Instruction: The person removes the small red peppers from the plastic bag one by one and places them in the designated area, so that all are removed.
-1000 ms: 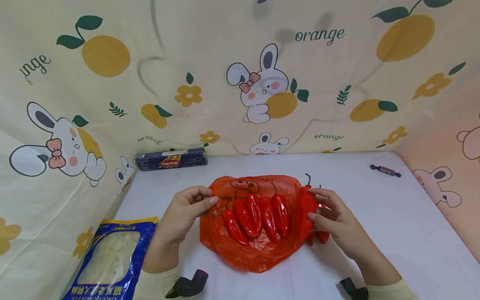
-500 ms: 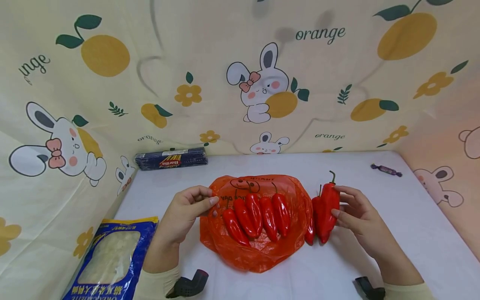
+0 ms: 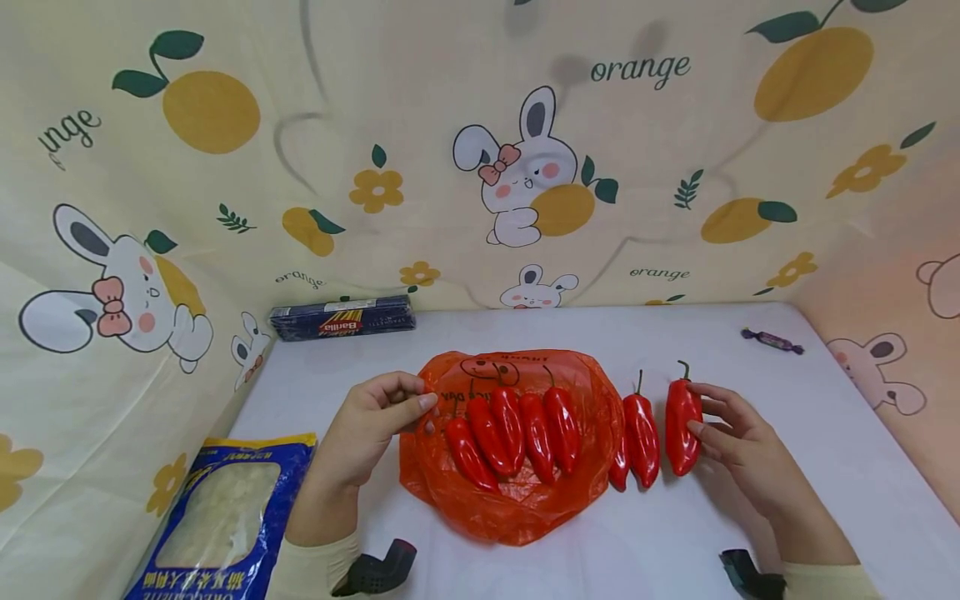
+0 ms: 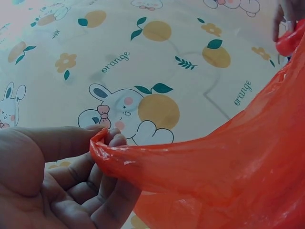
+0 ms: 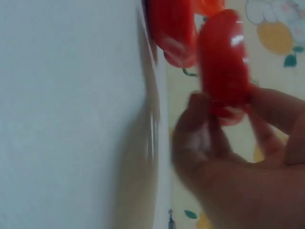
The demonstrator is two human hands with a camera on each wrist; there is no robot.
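A thin red plastic bag (image 3: 517,521) lies opened out in the middle of the white table, with several glossy red chili peppers (image 3: 506,429) inside its mouth. My left hand (image 3: 378,421) pinches the bag's left edge between thumb and fingers; the left wrist view shows the stretched film (image 4: 190,164) leading away from the fingertips. Right of the bag, my right hand (image 3: 738,446) grips another red chili pepper (image 3: 682,429), green stem pointing away from me. Between that pepper and the bag lies a loose chili pepper (image 3: 641,437), and a second one (image 3: 619,462) lies against the bag's edge.
At the back left is a dark blue Barilla spaghetti pack (image 3: 342,318). A blue and yellow pasta bag (image 3: 225,508) lies at the front left, by my left forearm. A wrapped candy (image 3: 772,340) lies at the back right. Printed cloth (image 3: 420,125) walls surround the table.
My right hand has carried its chili pepper from over the bag's right edge to the right, past the loose peppers, and lowered it. The left hand stays put on the bag.
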